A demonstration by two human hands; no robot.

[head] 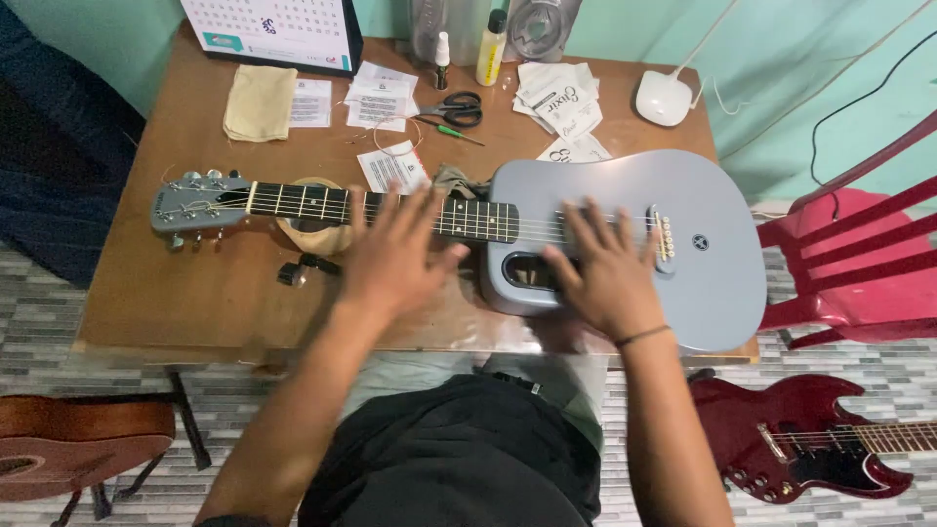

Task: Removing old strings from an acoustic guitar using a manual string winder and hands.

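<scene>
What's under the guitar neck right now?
Under the grey guitar neck sits a round tan neck rest on the wooden table; a crumpled cloth shows near the body joint. The left hand covers the stretch between.

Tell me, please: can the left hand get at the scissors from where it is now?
Probably yes. The left hand lies flat on the guitar neck, and the scissors lie beyond it on the table, with only flat paper slips between.
</scene>
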